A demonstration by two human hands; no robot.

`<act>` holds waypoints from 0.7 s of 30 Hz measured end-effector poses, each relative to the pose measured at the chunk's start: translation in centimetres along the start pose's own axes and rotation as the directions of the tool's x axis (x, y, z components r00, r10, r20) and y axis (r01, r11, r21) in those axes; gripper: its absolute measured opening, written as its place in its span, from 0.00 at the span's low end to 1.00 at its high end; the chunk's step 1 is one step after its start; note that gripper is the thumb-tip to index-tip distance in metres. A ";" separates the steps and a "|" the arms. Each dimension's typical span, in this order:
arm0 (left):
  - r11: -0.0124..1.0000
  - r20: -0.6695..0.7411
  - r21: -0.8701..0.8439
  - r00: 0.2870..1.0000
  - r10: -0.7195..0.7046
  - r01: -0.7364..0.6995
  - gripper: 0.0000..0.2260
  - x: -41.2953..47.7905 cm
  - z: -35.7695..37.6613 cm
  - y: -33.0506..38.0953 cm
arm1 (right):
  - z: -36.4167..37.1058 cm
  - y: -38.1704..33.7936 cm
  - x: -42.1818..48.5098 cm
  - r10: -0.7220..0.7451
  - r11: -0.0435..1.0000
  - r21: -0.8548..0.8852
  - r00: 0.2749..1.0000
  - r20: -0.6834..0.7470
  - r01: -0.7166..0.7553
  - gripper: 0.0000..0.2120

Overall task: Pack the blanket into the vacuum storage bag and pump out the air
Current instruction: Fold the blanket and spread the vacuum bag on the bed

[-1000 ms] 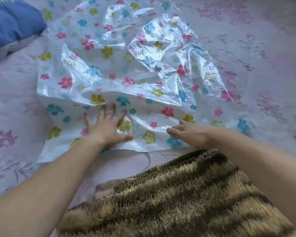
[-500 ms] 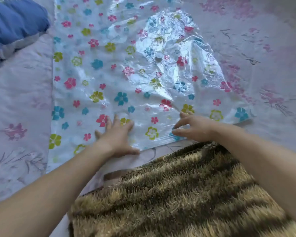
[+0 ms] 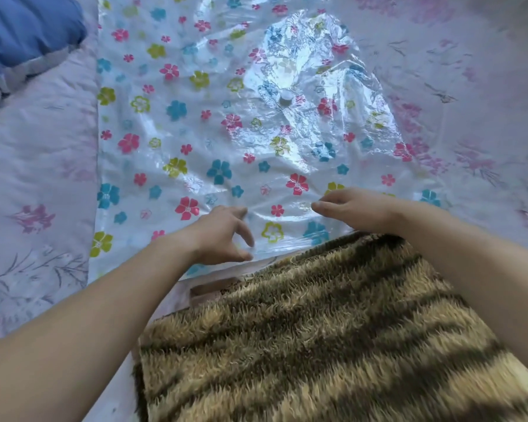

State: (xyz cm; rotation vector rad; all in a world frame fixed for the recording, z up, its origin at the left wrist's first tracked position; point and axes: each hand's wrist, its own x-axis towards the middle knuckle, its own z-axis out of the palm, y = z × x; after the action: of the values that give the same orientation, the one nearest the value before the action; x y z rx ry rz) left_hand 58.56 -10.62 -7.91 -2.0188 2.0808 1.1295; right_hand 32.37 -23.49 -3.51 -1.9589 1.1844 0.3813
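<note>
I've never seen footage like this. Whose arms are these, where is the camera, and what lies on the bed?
No machine here: a person's two bare arms, filmed by a camera worn on the head, looking down. A clear flowered storage bag with a small round valve lies spread on a pale flowered sheet. A furry striped blanket sits nearest the camera, not yet in the bag. A blue pillow lies at top left. The left hand is open at the bag's near edge; the right hand's fingers are bent, and I cannot tell whether it has a grip on the plastic.
</note>
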 end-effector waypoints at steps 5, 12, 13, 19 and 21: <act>0.998 -0.058 -0.068 0.998 -0.017 0.013 0.07 -0.3 -0.5 0.5 | 0.5 -0.1 -2.5 -0.088 0.996 -0.027 0.980 -0.179 0.085 0.24; 0.853 -0.163 -0.496 0.946 -0.279 0.166 0.09 -1.3 -0.4 1.5 | 1.6 0.7 -5.0 -0.075 0.997 -0.002 0.962 -0.263 0.078 0.20; 0.831 -0.161 -0.529 0.940 -0.301 0.175 0.09 -1.4 -0.3 1.7 | 1.7 0.9 -5.2 -0.052 0.998 0.026 0.965 -0.257 0.061 0.24; 0.832 -0.174 -0.517 0.927 -0.332 0.201 0.10 -2.9 1.7 2.4 | 2.5 1.9 -7.8 -0.125 0.992 -0.048 0.938 -0.323 0.115 0.31; 0.867 -0.127 -0.453 0.948 -0.292 0.207 0.07 -3.9 2.0 1.7 | 2.6 3.3 -9.3 -0.108 0.992 0.001 0.869 -0.483 0.124 0.30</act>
State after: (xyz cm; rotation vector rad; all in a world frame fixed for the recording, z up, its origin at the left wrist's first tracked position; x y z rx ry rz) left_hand 56.75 -6.49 -6.64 -2.6018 1.6661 1.5056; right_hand 25.12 -16.69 -1.05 -2.1527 1.3541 -0.2092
